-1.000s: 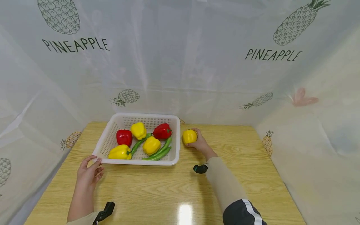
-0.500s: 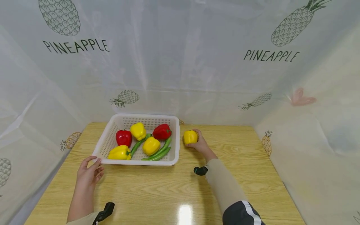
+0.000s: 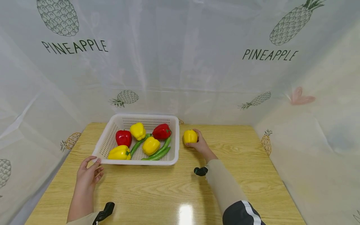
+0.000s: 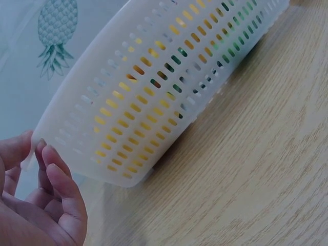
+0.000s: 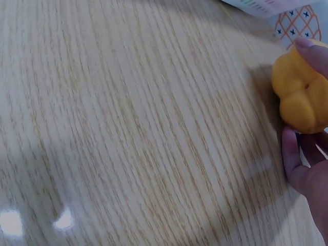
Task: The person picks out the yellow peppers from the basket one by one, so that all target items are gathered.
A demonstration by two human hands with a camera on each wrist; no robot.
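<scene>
A white perforated plastic basket (image 3: 135,162) stands on the table, and my left hand (image 3: 88,173) pinches its near left corner rim between thumb and fingers. The left wrist view shows that grip on the rim from the side, beside the basket wall (image 4: 138,118). To the right of the basket, my right hand (image 3: 200,144) grips a yellow bell pepper (image 3: 190,137) with thumb and fingers on opposite sides. In the right wrist view the same bell pepper (image 5: 302,92) appears at the right edge, low over the table or touching it; I cannot tell which.
Inside the basket lie red bell peppers (image 3: 123,137), several yellow bell peppers (image 3: 119,152) and long green chili peppers (image 3: 161,154). The wooden table (image 3: 146,190) is bordered at the back and sides by a pineapple-print curtain (image 3: 180,72).
Both hands keep their places, the left on the basket rim and the right on the yellow bell pepper. Only a slight shift of the head view shows.
</scene>
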